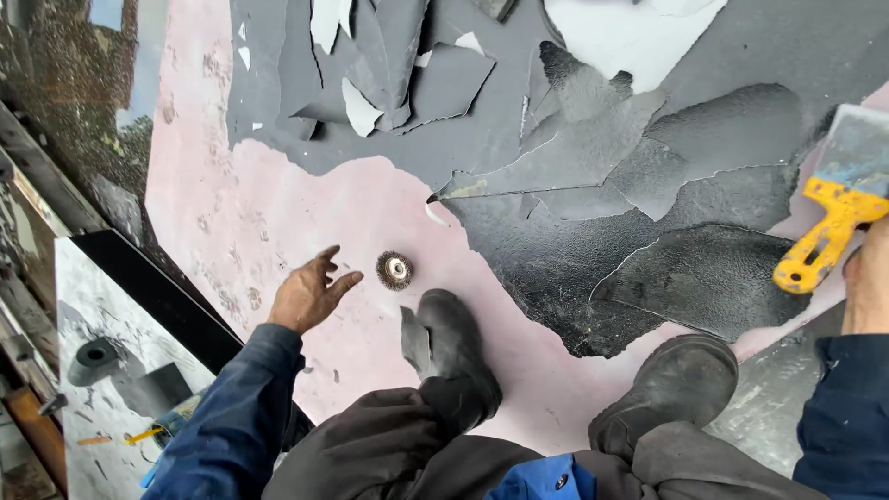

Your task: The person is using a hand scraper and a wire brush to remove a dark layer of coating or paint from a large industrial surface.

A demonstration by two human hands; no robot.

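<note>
Left hand (308,293) reaches out over the pink surface (231,213), fingers spread and loose, gripping nothing. Wire brush wheel (394,270) lies flat on the pink surface just right of the fingertips (352,278); a narrow gap between them, not touching. The wheel sits a little farther out than the left boot (454,347), whose toe points toward it from the near side.

Right hand (869,278) at the right edge, only partly in view. The yellow handle of a scraper (833,222) ends right by it, wide blade pointing far-right; whether the fingers are closed on the handle cannot be told.

Right boot (671,375) stands at the edge of the peeling black coating (648,185), which covers the far and right part of the surface in curled, torn sheets.
</note>
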